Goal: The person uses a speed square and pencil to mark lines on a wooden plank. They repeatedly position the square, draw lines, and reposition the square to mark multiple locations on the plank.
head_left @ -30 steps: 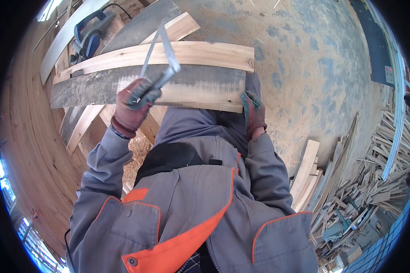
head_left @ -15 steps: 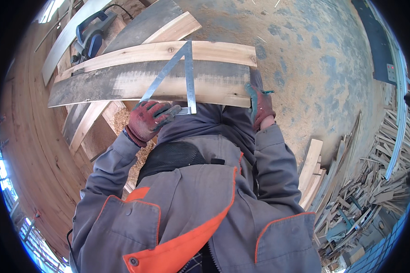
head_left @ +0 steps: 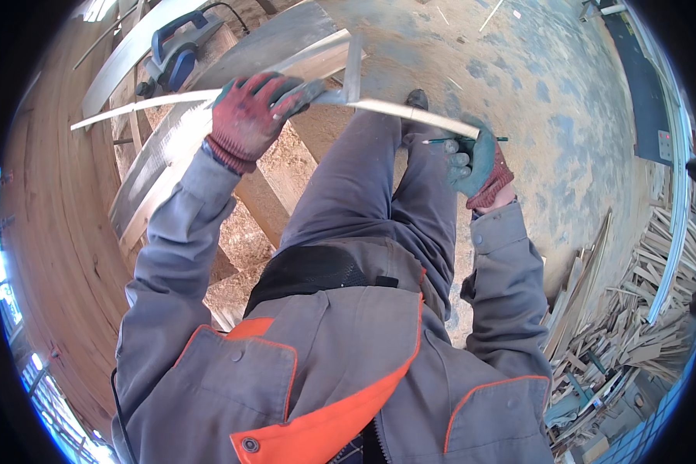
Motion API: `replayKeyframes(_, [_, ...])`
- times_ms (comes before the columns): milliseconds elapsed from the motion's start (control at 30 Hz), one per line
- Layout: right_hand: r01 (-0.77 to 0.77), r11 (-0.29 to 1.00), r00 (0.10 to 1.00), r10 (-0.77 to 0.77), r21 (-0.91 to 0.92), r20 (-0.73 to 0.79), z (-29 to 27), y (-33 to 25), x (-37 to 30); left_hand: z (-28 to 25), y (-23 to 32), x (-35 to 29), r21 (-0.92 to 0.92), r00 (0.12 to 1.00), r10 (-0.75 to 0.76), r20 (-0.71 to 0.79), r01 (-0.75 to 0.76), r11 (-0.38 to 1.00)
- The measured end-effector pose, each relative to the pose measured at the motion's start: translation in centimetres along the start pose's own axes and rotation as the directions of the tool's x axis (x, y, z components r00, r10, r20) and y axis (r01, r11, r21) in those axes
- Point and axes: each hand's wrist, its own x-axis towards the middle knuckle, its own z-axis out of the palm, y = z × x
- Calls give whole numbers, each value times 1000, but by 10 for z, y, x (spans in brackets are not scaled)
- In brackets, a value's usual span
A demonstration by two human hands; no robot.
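Note:
A long thin board (head_left: 417,114) is turned up on edge across my thighs, so mainly its narrow pale edge shows. My left hand (head_left: 251,117), in a red and grey work glove, is closed over the board's edge and a metal triangle square (head_left: 353,71). One arm of the square points away from me; the rest is partly hidden by my fingers. At the board's right end my right hand (head_left: 481,166), gloved in green and red, grips the corner. A dark green pencil (head_left: 439,141) is tucked in its fingers, lying crosswise.
A blue and grey electric planer (head_left: 179,66) with a cord rests on boards at the upper left. A wide timber slab (head_left: 54,232) runs down the left. Sawdust (head_left: 236,282) lies by my left leg. A heap of wood scraps (head_left: 649,340) fills the lower right.
The board has tipped from its broad face onto its edge and lifted. My left hand has moved away from my body with the square; my right hand has shifted right. A second, pale-edged piece is no longer alongside.

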Motion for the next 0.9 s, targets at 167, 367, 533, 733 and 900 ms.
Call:
replayKeyframes(167, [178, 895, 950, -265, -408, -167, 13, -20, 0, 16, -20, 40, 18, 999, -29, 23, 28, 999])
replayKeyframes(367, [729, 367, 394, -915, -578, -85, -4, -34, 20, 19, -31, 52, 74, 984, -69, 161, 58, 996])
replayKeyframes(533, [629, 193, 464, -871, -753, 163, -3, -35, 72, 23, -34, 51, 2, 997, -59, 54, 59, 998])
replayKeyframes(733, [788, 346, 488, -855, -508, 174, -1, -32, 82, 29, -19, 45, -27, 993, 11, -118, -14, 1000])
replayKeyframes(900, [636, 427, 543, -839, -643, -21, 7, -31, 78, 42, -12, 47, -72, 989, -25, -144, 15, 997])
